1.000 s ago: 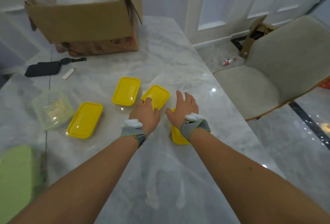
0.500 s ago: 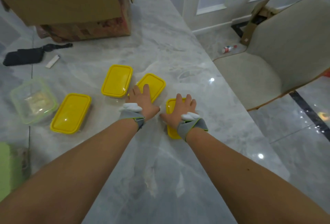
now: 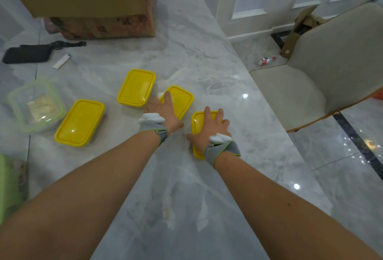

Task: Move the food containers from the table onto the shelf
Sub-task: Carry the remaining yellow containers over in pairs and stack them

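Note:
Several yellow-lidded food containers lie on the marble table (image 3: 186, 197). My left hand (image 3: 163, 112) rests flat on the left part of the middle one (image 3: 182, 100), fingers apart. My right hand (image 3: 209, 129) lies spread over the nearest one (image 3: 198, 118), thumb down its left side, hiding much of the lid. Both stand on the table. Two more yellow-lidded containers sit apart to the left, one at the back (image 3: 135, 87) and one nearer (image 3: 79, 123). A clear container with a green rim (image 3: 35, 106) stands at the far left. No shelf is in view.
A large cardboard box (image 3: 89, 0) stands at the table's back. A black pouch (image 3: 27, 54) and a white lighter (image 3: 61, 61) lie in front of it. A beige chair (image 3: 310, 73) is close to the table's right edge. A green object (image 3: 8, 185) is at the left border.
My right hand has slid back onto the nearest container's lid. My left hand has reached further onto the middle lid. The view has tipped down and nearer.

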